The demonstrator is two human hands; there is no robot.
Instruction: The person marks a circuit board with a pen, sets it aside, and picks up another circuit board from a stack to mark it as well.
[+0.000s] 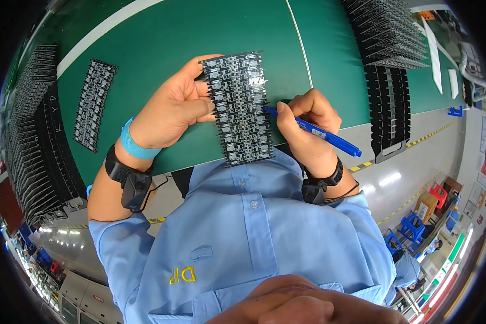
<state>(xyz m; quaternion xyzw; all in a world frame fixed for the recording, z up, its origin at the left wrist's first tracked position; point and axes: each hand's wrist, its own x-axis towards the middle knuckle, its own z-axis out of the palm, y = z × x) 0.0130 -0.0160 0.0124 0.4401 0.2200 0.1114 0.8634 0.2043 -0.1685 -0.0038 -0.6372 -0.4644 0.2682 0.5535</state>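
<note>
A black circuit board panel (240, 108), covered with rows of small repeated boards, is held up over the near part of the green table. My left hand (181, 102) grips it by its left edge, the thumb on its face. In my right hand (313, 127) is a blue marker pen (329, 139), its tip at the panel's right edge; whether it touches cannot be made out. A second circuit board panel (95, 104) lies on the table to the left of my left hand.
On the left, a black rack (35, 146) holds many upright panels. Another black rack (389, 102) with stacked panels stands at the right, overhanging the table edge. A white line (301, 43) crosses the green table (162, 38). Blue stools (413, 225) and a person stand beyond, lower right.
</note>
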